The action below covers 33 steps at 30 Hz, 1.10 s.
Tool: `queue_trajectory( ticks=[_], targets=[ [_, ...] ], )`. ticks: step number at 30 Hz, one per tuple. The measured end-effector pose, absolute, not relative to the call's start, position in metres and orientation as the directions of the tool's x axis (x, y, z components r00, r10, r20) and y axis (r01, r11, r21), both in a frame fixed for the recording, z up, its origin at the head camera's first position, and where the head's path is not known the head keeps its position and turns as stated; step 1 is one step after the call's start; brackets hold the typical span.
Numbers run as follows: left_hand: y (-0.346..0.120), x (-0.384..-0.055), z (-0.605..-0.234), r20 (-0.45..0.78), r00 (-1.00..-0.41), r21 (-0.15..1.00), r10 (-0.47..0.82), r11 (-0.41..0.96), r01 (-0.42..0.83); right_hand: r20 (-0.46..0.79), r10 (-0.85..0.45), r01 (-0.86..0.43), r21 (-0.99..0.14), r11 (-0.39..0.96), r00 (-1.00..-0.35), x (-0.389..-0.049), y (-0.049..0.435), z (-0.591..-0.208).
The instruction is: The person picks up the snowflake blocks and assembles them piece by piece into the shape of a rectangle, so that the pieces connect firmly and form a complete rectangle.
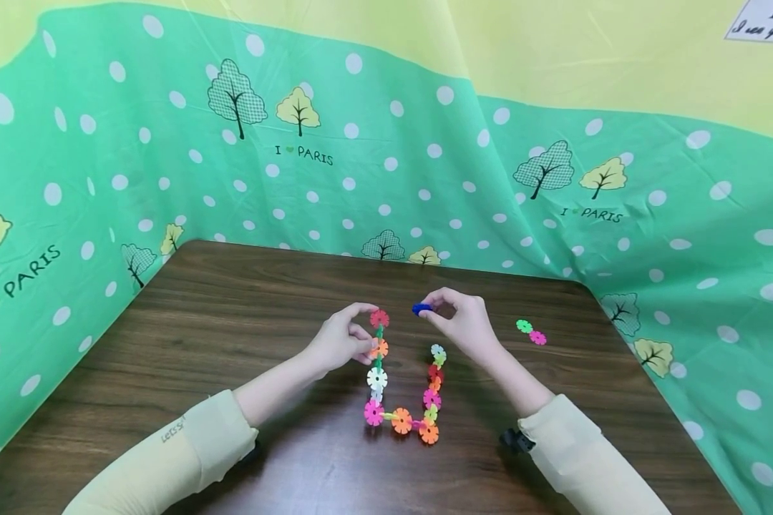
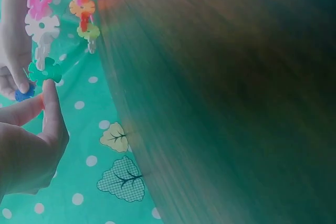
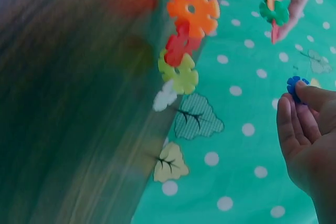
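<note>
A U-shaped chain of colourful notched snowflake discs (image 1: 377,378) lies on the table in the head view. My left hand (image 1: 343,338) grips the upper end of its left arm, thumb at an orange disc (image 1: 379,348) and index finger at the red end disc (image 1: 379,318). Between finger and thumb of my right hand (image 1: 467,322) is a blue snowflake disc (image 3: 297,88), pinched and apart from the chain. The right arm of the U ends in a pale disc (image 1: 438,350), below my right hand. In the left wrist view, a green disc (image 2: 45,70) shows by the left fingertips.
To the right on the brown wooden table (image 1: 264,300) lie a loose green disc (image 1: 524,326) and a pink disc (image 1: 537,337), side by side. A green and yellow patterned cloth (image 1: 373,172) hangs behind and around the table.
</note>
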<state>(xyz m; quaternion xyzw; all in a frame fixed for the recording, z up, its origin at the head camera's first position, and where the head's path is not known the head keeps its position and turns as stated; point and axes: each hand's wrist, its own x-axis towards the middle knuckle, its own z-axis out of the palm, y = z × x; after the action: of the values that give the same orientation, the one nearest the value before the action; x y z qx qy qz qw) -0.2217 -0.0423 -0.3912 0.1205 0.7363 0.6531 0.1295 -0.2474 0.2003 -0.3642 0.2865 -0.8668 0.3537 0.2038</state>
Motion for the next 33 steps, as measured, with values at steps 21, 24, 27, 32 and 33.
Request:
queue_trajectory(
  ticks=[21,24,27,32,33],
  targets=[
    [-0.038,-0.218,-0.388,-0.006,-0.933,0.991,0.359,0.127,0.043,0.504,-0.418,-0.652,-0.528,0.544,-0.756,-0.246,0.176,-0.385],
    [-0.038,-0.217,-0.388,0.001,-0.928,0.991,0.372,0.127,0.052,0.506,-0.421,-0.656,-0.525,0.542,-0.753,-0.246,0.175,-0.385],
    [-0.038,-0.216,-0.386,0.012,-0.924,0.990,0.382,0.125,0.065,0.514,-0.424,-0.663,-0.511,0.548,-0.746,-0.246,0.174,-0.385],
    [-0.037,-0.216,-0.385,0.028,-0.926,0.987,0.375,0.135,0.084,0.532,-0.427,-0.678,-0.494,0.545,-0.731,-0.246,0.173,-0.385],
    [-0.037,-0.216,-0.386,0.032,-0.929,0.986,0.369,0.141,0.090,0.533,-0.428,-0.679,-0.494,0.543,-0.730,-0.246,0.172,-0.385]
  ],
)
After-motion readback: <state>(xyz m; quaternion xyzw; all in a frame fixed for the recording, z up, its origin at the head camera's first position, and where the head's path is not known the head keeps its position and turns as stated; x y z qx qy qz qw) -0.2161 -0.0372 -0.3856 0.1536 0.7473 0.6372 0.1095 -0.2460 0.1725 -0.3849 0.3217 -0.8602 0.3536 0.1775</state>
